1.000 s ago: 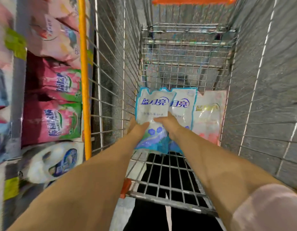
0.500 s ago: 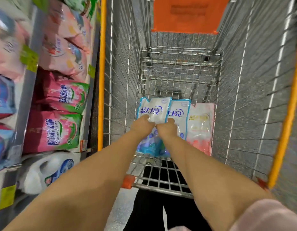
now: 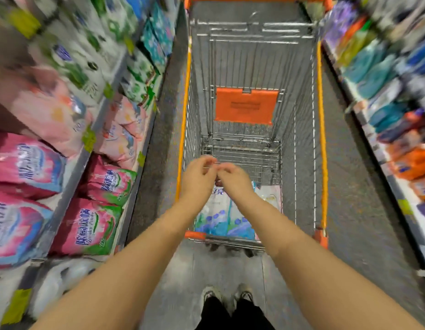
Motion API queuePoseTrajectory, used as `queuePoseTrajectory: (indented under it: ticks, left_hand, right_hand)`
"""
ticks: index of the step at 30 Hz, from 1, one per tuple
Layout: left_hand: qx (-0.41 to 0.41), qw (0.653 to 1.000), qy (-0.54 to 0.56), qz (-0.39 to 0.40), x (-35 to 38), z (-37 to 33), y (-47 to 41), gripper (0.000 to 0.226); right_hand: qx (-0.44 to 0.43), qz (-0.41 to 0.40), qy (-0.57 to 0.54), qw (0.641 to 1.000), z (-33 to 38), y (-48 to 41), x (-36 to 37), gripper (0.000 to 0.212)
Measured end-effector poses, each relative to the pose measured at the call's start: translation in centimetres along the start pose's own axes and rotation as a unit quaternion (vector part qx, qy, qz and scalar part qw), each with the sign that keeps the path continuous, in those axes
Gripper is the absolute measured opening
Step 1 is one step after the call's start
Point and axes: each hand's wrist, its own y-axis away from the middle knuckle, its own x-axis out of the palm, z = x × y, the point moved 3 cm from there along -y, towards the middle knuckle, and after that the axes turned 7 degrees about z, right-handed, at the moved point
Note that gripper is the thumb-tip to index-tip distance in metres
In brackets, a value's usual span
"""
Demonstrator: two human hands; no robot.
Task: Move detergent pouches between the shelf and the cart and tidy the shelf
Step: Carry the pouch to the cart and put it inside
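Overhead, hands: left hand [image 3: 198,177] and right hand [image 3: 234,179] loosely curled, empty, above the cart [image 3: 322,139].
Cart floor: blue-white pouches [image 3: 221,217], pale pouch [image 3: 270,196] beside.
Left shelf [image 3: 71,184]: pink bags [image 3: 87,229].

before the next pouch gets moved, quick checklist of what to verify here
1. Left hand free: ok, nothing visibly in it.
2. Right hand free: ok, fingers curled, no pouch held.
3. Blue-and-white pouches lying inside the cart: ok.
4. Pale pouch beside them in the cart: ok.
5. Room left in the cart's far end: ok, bare wire.
6. Pink pouches on the left shelf tidy: cannot tell, view blurred.
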Motion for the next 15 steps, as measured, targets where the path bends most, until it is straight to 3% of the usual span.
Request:
queuePoseTrajectory:
  ticks: [4,7,15]
  left_hand:
    - [0.061,0.993,0.039,-0.096,-6.7,-2.0,5.8,0.025]
    - [0.057,0.980,0.050,-0.184,-10.7,-2.2,12.1,0.018]
    - [0.059,0.917,0.128,-0.374,-17.6,-1.6,34.8,0.012]
  right_hand:
    - [-0.100,0.055,-0.045,0.992,5.7,7.0,2.7,0.020]
    - [-0.152,0.139,-0.074,0.976,8.0,13.2,5.9,0.025]
    - [-0.279,0.258,0.013,0.925,8.1,30.7,13.9,0.020]
